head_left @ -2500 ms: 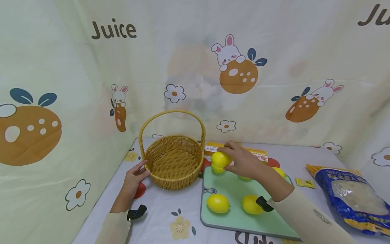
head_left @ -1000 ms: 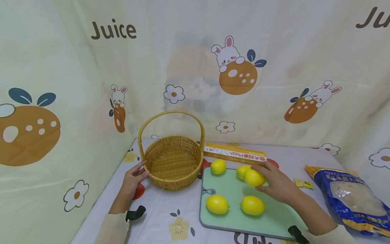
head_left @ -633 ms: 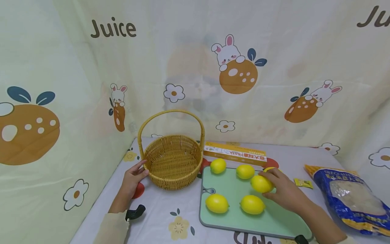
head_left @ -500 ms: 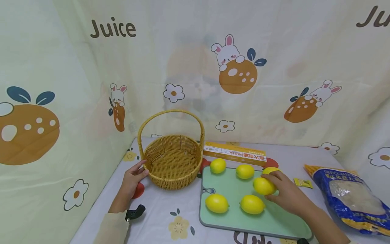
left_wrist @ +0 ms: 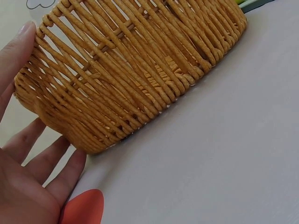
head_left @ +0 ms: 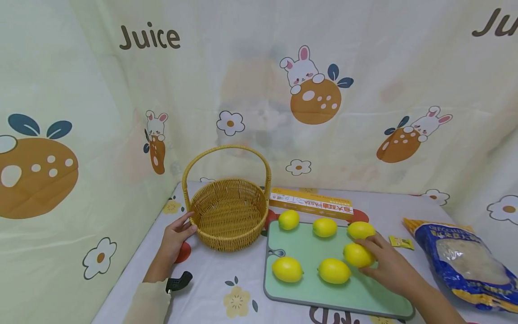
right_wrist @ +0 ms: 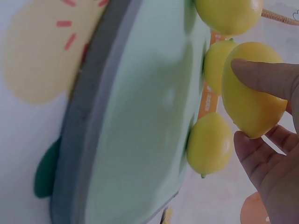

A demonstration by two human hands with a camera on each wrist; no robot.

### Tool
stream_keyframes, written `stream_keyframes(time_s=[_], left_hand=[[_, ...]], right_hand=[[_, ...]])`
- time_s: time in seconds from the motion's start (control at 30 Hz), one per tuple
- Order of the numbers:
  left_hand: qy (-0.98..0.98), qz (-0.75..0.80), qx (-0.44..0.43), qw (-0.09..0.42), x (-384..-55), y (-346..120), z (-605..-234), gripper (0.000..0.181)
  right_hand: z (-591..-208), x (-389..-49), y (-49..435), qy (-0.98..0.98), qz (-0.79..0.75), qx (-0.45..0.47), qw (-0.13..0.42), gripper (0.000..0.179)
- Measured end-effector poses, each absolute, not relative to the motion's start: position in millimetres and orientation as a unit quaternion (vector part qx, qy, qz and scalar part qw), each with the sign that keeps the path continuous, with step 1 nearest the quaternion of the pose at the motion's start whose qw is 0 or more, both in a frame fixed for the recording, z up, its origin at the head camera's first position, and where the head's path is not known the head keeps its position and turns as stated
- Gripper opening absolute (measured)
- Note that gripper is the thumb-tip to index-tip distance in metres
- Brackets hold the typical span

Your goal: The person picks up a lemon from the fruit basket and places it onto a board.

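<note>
At the left, a wicker basket [head_left: 228, 216] with a tall arched handle stands upright with nothing in it. My left hand [head_left: 175, 236] holds the basket's left side: the thumb is at the rim and the fingers lie against the outer wall in the left wrist view. Over the right part of a green cutting board [head_left: 311, 252], my right hand [head_left: 386, 265] grips a yellow lemon [right_wrist: 252, 93] between thumb and fingers. Several more lemons lie around it, among them a back right lemon [head_left: 361, 230], a front middle lemon [head_left: 334, 271] and a front left lemon [head_left: 287, 269].
An orange-and-white pasta box [head_left: 311, 203] lies behind the board. Right of the board are a small yellow packet [head_left: 401, 242] and a large blue bag [head_left: 461, 256]. A printed curtain [head_left: 251, 90] closes off the back and sides.
My right hand left a lemon at the board's back left and now carries another lemon rightward and toward me, uncovering the back right one. The left hand stays at the basket.
</note>
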State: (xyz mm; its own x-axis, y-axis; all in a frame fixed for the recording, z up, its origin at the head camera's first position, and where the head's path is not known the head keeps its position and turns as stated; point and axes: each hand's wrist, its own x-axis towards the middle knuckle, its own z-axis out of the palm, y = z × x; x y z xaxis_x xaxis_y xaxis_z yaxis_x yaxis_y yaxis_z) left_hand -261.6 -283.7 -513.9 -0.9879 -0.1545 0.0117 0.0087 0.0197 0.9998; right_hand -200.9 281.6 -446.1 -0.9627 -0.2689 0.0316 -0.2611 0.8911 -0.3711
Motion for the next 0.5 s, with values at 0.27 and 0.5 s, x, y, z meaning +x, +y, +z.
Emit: stream_keyframes(time_s=[0.27,0.5], left_hand=[[-0.717,-0.692,0.055,0.060,-260.7,-282.9,-513.0,0.058],[-0.715,-0.694,0.053,0.062,-259.6,-281.6,-513.0,0.057]], right_hand=[[-448.7,-194.9,290.3,0.973,-0.189,-0.136,-0.003,0.065],[-451.3,-189.7,302.1,0.974,-0.190,-0.121,0.022,0.065]])
